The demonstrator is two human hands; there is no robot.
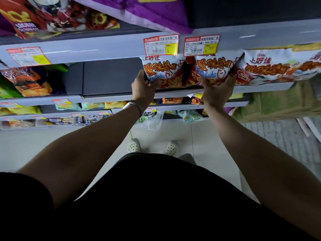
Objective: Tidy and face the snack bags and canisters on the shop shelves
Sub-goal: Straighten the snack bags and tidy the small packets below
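Head view: left hand [143,87] grips left snack bag [161,70], right hand [216,91] seemingly its neighbour [213,68]

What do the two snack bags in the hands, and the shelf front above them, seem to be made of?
Left bag and right bag: probably thin glossy plastic film; the printed faces crease and shine. Shelf front: likely painted metal, smooth pale grey with light streaks, though plastic is possible.

We face grey metal shelves [104,49] with dark back panels [111,75], red-and-yellow price tags [160,45] on their edges; below us pale floor tiles [205,136] and a ribbed grey mat [278,136], dimly lit
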